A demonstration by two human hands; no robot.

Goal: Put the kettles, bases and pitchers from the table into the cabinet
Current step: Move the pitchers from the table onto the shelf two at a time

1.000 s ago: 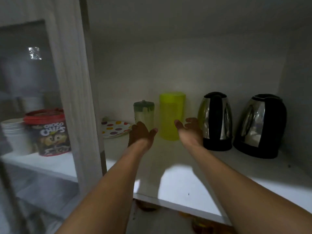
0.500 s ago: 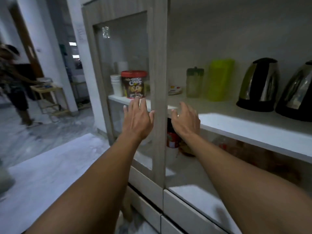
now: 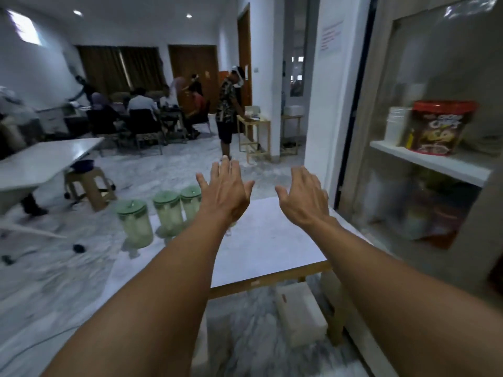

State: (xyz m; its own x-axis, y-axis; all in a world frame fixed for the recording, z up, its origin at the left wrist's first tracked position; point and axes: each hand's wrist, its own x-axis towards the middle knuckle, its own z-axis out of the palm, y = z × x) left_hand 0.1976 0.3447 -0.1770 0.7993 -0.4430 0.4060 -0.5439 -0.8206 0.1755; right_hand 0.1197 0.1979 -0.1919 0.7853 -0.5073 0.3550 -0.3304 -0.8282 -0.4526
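Observation:
Three clear pitchers with pale green lids stand in a row on the white table [image 3: 266,240]: one at the left [image 3: 134,223], one in the middle [image 3: 168,212], one at the right [image 3: 190,202], partly behind my left wrist. My left hand [image 3: 226,193] is held out over the table just right of the pitchers, fingers spread, holding nothing. My right hand [image 3: 303,197] hovers beside it, also empty with fingers apart. The cabinet [image 3: 430,164] stands at the right; its glass door shows a shelf. No kettles or bases are in sight.
Behind the cabinet glass sit a red-lidded cereal tub [image 3: 438,127] and a white cup stack [image 3: 397,126]. A white box [image 3: 299,314] lies on the floor under the table. A stool [image 3: 89,183] and another white table [image 3: 40,161] stand left. Several people are farther back.
My view has swung left from the cabinet shelf with its kettles and pitchers to the table. Both hands drew back from the shelf, empty, and now hover over the table.

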